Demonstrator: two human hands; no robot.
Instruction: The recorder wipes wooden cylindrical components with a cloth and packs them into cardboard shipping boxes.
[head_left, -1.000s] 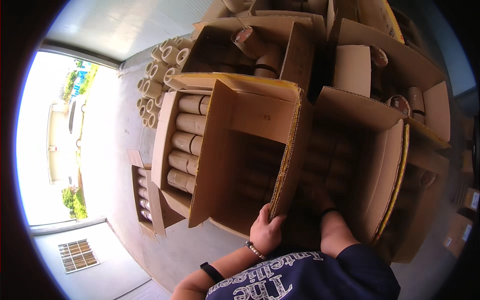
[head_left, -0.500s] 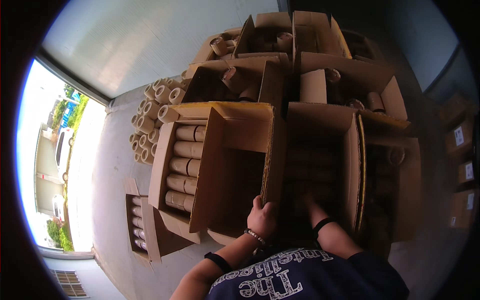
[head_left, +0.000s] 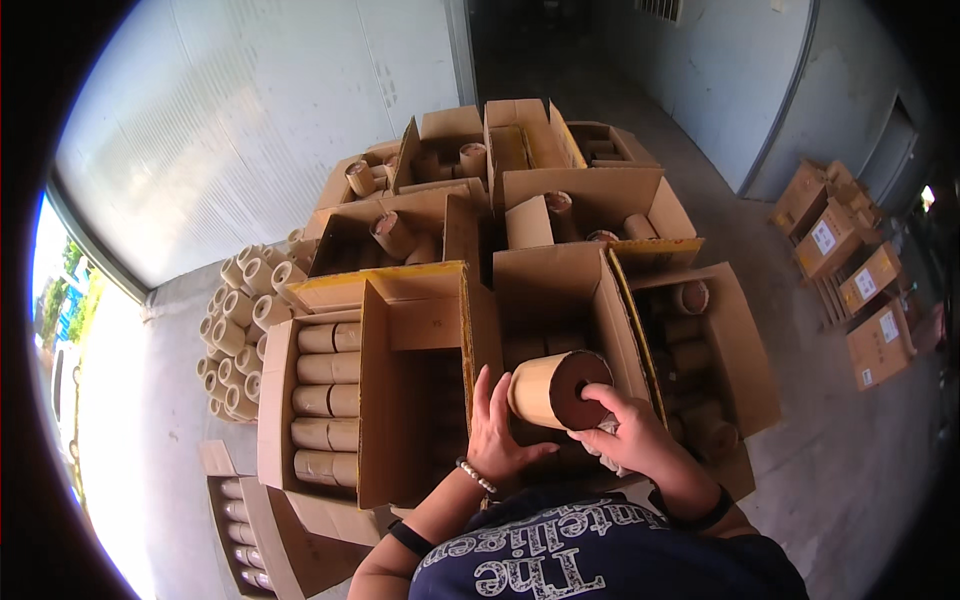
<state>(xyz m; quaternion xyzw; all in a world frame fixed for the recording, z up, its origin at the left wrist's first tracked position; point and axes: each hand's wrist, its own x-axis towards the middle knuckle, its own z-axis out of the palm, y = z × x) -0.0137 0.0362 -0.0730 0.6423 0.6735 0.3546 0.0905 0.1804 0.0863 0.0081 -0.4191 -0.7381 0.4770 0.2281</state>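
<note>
The tan cylinder (head_left: 540,392) juts leftward from the right hand's grip (head_left: 634,432).

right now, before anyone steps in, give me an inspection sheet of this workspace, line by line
Surface: grey floor, in view on both sides of the boxes
Things in hand: tan roll with a dark brown end, held tilted above an open cardboard box; crumpled whitish material under the right hand
Clutter: pale hollow tubes piled at left; brown cartons at right
Hands: right grips the roll's brown end; left hand open, fingers spread, beside the other end, contact unclear
Cables: nothing seen
Surroundings: pale wall at upper left, bright doorway at far left, dark area beyond the boxes
</note>
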